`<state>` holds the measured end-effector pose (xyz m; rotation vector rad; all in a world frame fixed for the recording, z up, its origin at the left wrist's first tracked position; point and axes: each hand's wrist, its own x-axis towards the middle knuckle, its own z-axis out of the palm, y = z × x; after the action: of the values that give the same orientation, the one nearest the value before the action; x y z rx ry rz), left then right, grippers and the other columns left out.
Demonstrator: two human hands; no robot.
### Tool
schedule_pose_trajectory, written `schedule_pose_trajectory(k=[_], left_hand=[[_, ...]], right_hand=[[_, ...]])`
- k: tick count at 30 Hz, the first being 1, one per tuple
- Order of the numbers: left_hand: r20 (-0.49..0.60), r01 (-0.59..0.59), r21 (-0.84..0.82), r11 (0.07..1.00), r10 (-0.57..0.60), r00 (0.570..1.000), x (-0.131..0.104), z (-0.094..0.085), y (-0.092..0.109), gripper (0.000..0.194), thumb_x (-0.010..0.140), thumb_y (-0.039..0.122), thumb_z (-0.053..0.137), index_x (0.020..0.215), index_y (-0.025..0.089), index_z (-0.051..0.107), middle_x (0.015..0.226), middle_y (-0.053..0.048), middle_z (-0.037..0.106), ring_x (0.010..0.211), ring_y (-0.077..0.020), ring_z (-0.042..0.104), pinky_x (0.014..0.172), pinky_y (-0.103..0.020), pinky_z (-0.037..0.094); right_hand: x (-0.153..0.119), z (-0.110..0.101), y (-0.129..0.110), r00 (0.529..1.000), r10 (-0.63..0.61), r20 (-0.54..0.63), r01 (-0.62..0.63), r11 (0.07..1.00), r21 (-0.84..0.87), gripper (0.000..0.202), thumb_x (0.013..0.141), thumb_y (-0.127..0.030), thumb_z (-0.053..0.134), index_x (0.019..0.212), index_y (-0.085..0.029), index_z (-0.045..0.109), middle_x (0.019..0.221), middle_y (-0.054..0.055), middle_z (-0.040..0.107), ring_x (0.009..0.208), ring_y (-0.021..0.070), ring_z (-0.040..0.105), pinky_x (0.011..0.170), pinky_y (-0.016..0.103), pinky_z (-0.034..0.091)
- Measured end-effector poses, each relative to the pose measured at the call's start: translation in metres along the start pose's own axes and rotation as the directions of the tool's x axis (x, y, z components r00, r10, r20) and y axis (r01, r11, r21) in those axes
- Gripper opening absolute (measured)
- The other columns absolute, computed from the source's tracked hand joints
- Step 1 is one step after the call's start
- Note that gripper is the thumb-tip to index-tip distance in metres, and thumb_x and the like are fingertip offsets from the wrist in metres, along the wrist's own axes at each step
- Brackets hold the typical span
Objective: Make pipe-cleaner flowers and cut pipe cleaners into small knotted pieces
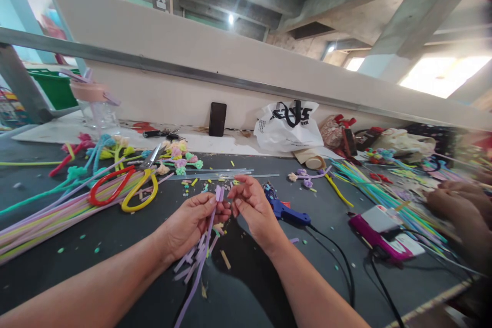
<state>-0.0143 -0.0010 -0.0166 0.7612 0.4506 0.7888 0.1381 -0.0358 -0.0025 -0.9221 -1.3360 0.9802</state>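
Note:
Near the middle of the dark table, my left hand pinches a long purple fuzzy stem whose top carries a small cluster of short purple pieces. Just right of that cluster is my right hand, its fingers curled but apart, with nothing seen between them. Short cut purple pieces lie in a pile below my left hand. A blue glue gun rests right of my right hand, its cable trailing forward.
Scissors with red and yellow handles lie over long pastel stems at left. Clear glue sticks lie beyond my hands. A phone leans on the back wall. At right are a magenta power bank and another person's hands.

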Motion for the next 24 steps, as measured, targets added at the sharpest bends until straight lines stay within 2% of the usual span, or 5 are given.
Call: schedule_pose_trajectory(k=[4, 8, 10, 18, 24], left_hand=[[0.060, 0.040, 0.028, 0.999, -0.042, 0.997, -0.002, 0.001, 0.001, 0.013, 0.076, 0.023, 0.061, 0.076, 0.010, 0.063, 0.077, -0.007, 0.064, 0.069, -0.0128, 0.062, 0.067, -0.024, 0.050], [0.056, 0.041, 0.032, 0.999, -0.043, 0.998, -0.003, 0.002, 0.000, 0.013, 0.075, 0.023, 0.062, 0.074, 0.009, 0.063, 0.076, -0.007, 0.064, 0.068, -0.0118, 0.061, 0.069, -0.023, 0.049], [0.051, 0.039, 0.029, 0.999, -0.040, 0.998, -0.003, 0.002, 0.000, 0.013, 0.076, 0.023, 0.061, 0.075, 0.010, 0.063, 0.076, -0.006, 0.064, 0.068, -0.0120, 0.060, 0.067, -0.024, 0.048], [0.085, 0.028, 0.084, 0.996, -0.035, 0.996, -0.003, 0.005, -0.002, 0.018, 0.075, 0.027, 0.062, 0.072, 0.010, 0.063, 0.071, -0.006, 0.062, 0.063, -0.0130, 0.059, 0.064, -0.027, 0.047], [0.078, -0.017, 0.181, 0.983, 0.003, 0.997, -0.003, 0.006, -0.007, 0.021, 0.074, 0.031, 0.062, 0.069, 0.010, 0.064, 0.066, -0.005, 0.062, 0.062, -0.0120, 0.057, 0.062, -0.025, 0.045]], right_hand=[[0.002, -0.002, 0.001, 1.000, -0.017, -0.020, 0.015, 0.997, -0.077, 0.035, 0.075, -0.012, 0.047, 0.108, -0.024, 0.044, 0.084, 0.000, 0.050, 0.064, 0.0100, 0.048, 0.062, 0.026, 0.040], [0.005, -0.007, 0.003, 0.981, -0.116, -0.156, 0.061, 0.947, -0.316, 0.029, 0.072, -0.011, 0.051, 0.099, -0.021, 0.053, 0.088, 0.002, 0.053, 0.081, 0.0146, 0.050, 0.079, 0.031, 0.039], [0.005, -0.009, 0.001, 0.974, -0.120, -0.190, 0.046, 0.933, -0.357, 0.022, 0.075, -0.015, 0.052, 0.096, -0.020, 0.055, 0.088, 0.003, 0.054, 0.085, 0.0158, 0.049, 0.081, 0.031, 0.038], [-0.004, -0.004, -0.011, 0.996, 0.095, 0.002, -0.094, 0.991, -0.095, 0.023, 0.079, -0.032, 0.056, 0.100, -0.022, 0.059, 0.081, 0.001, 0.053, 0.072, 0.0127, 0.048, 0.068, 0.027, 0.039], [-0.004, -0.004, -0.010, 0.993, 0.108, 0.037, -0.100, 0.980, -0.175, 0.022, 0.075, -0.031, 0.062, 0.094, -0.020, 0.062, 0.070, -0.001, 0.052, 0.065, 0.0119, 0.048, 0.062, 0.027, 0.039]])
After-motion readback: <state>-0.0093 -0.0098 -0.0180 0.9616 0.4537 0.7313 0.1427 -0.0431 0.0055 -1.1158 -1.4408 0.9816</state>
